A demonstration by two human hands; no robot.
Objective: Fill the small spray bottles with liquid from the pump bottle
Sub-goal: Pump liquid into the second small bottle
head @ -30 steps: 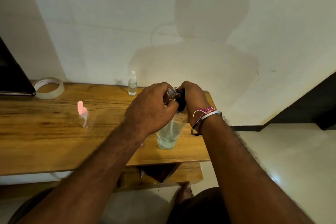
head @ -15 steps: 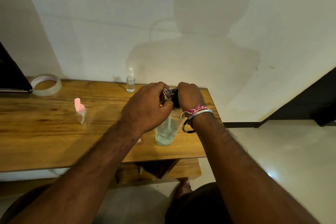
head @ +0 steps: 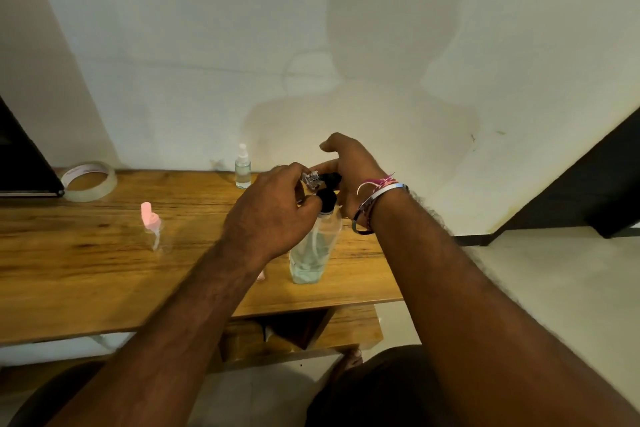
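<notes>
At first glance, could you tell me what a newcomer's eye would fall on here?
The two hands meeting mid-frame: the left hand holds a small clear bottle at the black pump head of the pump bottle, while the right hand rests on the pump. Left on the wooden table stands a pink-capped spray bottle, with another small spray bottle by the wall.

**Dim, warm light with a wide-angle bend**

Soft, dim indoor light comes from behind the viewer, casting a broad head-and-shoulders shadow on the wall (head: 346, 45) at upper centre. A faint sheen marks the floor (head: 536, 288) at right. Straight edges bow toward the frame's corners; the near forearms look slightly soft.
</notes>
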